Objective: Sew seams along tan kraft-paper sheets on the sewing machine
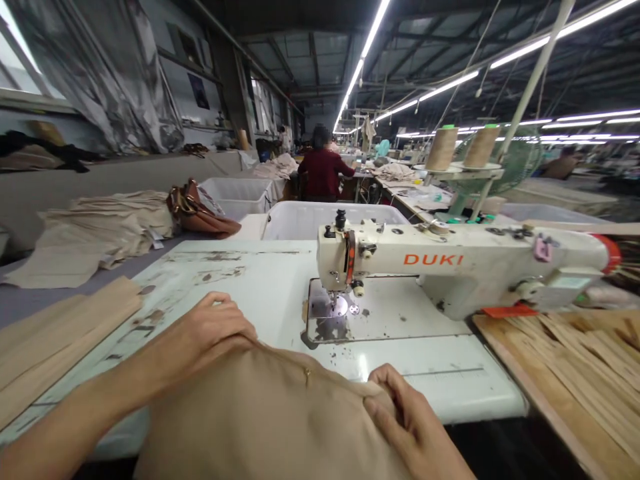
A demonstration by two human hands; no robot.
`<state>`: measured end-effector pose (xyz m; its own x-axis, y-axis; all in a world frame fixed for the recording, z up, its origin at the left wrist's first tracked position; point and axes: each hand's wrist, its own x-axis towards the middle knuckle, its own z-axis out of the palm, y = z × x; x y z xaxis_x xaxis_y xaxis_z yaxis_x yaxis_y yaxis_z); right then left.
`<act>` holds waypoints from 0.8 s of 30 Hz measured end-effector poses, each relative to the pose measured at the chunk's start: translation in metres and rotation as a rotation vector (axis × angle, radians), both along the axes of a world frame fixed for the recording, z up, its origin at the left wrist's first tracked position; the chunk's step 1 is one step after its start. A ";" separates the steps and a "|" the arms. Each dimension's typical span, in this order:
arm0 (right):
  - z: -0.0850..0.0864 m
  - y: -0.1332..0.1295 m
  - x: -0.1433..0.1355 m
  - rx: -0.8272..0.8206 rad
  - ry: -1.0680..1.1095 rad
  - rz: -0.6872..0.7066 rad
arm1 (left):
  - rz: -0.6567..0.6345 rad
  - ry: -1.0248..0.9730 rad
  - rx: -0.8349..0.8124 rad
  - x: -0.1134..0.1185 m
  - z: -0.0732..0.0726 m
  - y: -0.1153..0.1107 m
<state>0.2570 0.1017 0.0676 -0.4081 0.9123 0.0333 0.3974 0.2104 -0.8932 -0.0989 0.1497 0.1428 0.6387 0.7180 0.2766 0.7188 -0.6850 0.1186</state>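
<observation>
A tan piece of fabric (280, 420) hangs between my two hands at the front edge of the sewing table (220, 267). My left hand (215, 327) grips its upper left edge, fingers closed over the cloth. At the upper right, my right hand (405, 413) pinches the fabric between thumb and fingers. A small gold zipper pull (307, 377) shows near the top edge, midway between the hands. Beyond the cloth stands a white sewing machine (390, 257), its needle area lit and no fabric under it.
Stacked tan cloth (115, 230) and a brown handbag (200, 210) lie at the left. Fabric strips (585, 360) rest on a wooden board at the right. Behind the machine are a white bin (300, 223) and thread cones (443, 148). A person (323, 170) sits farther back.
</observation>
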 end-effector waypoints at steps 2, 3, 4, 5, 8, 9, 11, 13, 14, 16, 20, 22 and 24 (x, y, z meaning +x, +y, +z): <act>-0.003 0.007 0.002 -0.129 0.123 0.051 | -0.002 0.012 -0.207 -0.005 0.003 0.014; -0.006 0.009 0.002 -0.173 0.171 0.071 | 0.019 0.015 -0.255 -0.008 0.004 0.021; -0.009 0.012 0.002 -0.202 0.204 0.081 | 0.041 0.020 -0.279 -0.010 0.004 0.026; -0.014 0.014 0.002 -0.218 0.223 0.080 | 0.060 0.029 -0.289 -0.011 0.004 0.032; -0.027 0.019 -0.005 -0.217 0.214 0.026 | 0.106 0.073 -0.298 -0.010 0.002 0.056; -0.030 0.020 -0.010 -0.211 0.196 0.002 | 0.120 0.088 -0.288 -0.008 0.002 0.066; -0.032 0.021 -0.022 -0.183 0.128 -0.027 | 0.159 0.104 -0.233 0.001 -0.002 0.089; -0.031 0.021 -0.030 -0.114 0.036 -0.034 | 0.220 0.090 -0.139 0.015 -0.010 0.106; -0.031 0.021 -0.032 -0.054 -0.007 -0.049 | 0.257 0.078 -0.095 0.023 -0.016 0.110; -0.030 0.020 -0.026 0.083 -0.071 -0.096 | 0.322 0.067 -0.054 0.038 -0.037 0.105; -0.039 0.019 0.006 0.243 -0.108 -0.192 | 0.332 0.147 -0.230 0.052 -0.089 0.067; -0.048 0.020 0.017 0.284 -0.111 -0.229 | 0.328 0.167 -0.298 0.054 -0.105 0.054; -0.057 0.022 0.021 0.356 -0.121 -0.255 | 0.335 0.166 -0.337 0.056 -0.110 0.051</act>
<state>0.2778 0.1239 0.0107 -0.1921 0.9247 0.3287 0.5733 0.3776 -0.7271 -0.0425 0.2005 0.0323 0.3736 0.9231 -0.0915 0.9206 -0.3568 0.1590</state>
